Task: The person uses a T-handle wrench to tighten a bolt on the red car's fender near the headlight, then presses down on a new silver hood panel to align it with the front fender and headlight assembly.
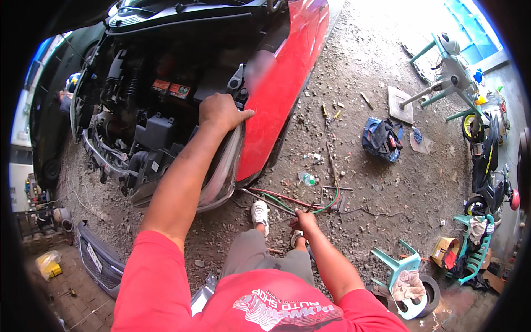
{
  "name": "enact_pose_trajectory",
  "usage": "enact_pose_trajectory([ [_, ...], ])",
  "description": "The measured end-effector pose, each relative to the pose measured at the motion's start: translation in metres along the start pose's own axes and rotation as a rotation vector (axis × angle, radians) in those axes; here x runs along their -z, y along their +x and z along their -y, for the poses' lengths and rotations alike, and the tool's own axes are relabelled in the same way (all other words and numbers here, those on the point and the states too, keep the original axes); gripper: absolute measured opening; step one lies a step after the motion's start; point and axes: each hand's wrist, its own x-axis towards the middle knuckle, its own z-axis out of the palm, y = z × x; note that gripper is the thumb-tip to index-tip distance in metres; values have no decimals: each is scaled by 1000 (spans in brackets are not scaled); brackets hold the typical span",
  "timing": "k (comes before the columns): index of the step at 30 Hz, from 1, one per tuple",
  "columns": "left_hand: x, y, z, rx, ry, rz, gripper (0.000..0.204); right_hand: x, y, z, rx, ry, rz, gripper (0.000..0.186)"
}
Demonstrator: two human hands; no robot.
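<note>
My left hand [219,112] is at the top end of the clear headlight [224,166], beside the red fender [276,99]. Its thumb stretches toward the fender, while the other fingers curl down over the far side, where their tips are hidden. Low by my legs, my right hand [304,220] is closed round a thin, dark tool [311,207]; most of it is covered by my fingers. A long, thin metal rod [268,200] reaches from near that hand toward the car's front corner. Red hose [293,200] and green hose [333,200] lie close by.
The engine bay is open, showing a battery [171,88] and a black box [155,131]. On the gravel are a plastic bottle [306,178], a blue bag [381,138] and a fan [406,105]. A green chair [395,265] stands right; a detached bumper [99,260] lies left.
</note>
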Motion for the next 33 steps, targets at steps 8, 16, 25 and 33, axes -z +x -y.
enact_pose_trajectory([
  [8,-4,4,-1,51,-55,43,76,-11,7,-6,313,-193,-320,38],
  [16,1,2,-4,55,-69,35,70,-3,8,54,-76,-414,-57,22],
  [25,10,-2,-5,50,-94,55,70,28,-4,-7,-38,404,-18,8],
  [33,5,-2,9,-48,-133,41,71,125,-121,72,436,-71,-346,20],
])
